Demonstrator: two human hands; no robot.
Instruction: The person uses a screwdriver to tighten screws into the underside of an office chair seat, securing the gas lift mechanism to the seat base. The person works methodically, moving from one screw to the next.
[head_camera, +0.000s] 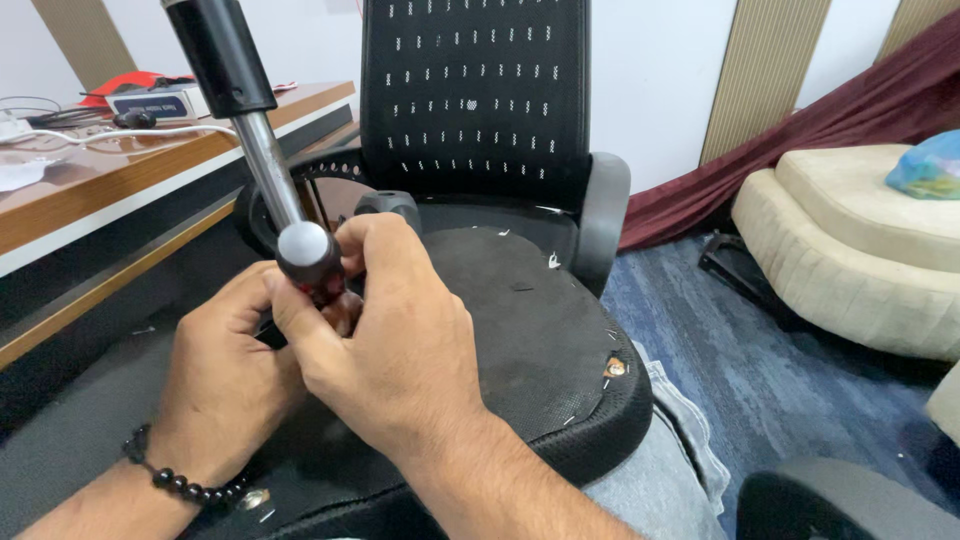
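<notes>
The right hand (395, 345) is closed around a dark, round-capped tool handle (310, 262) over the office chair's seat (530, 330), and the left hand (225, 375) is curled beside it on a part I cannot make out. The smooth chrome gas-lift rod (268, 165) nearby looks slippery, so the tool could skid off and tear the coarse, already frayed black seat fabric.

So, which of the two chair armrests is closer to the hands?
The armrest just behind the right hand, almost touching it. The other armrest stands apart at the seat's far edge, nearer the blue carpet.
</notes>
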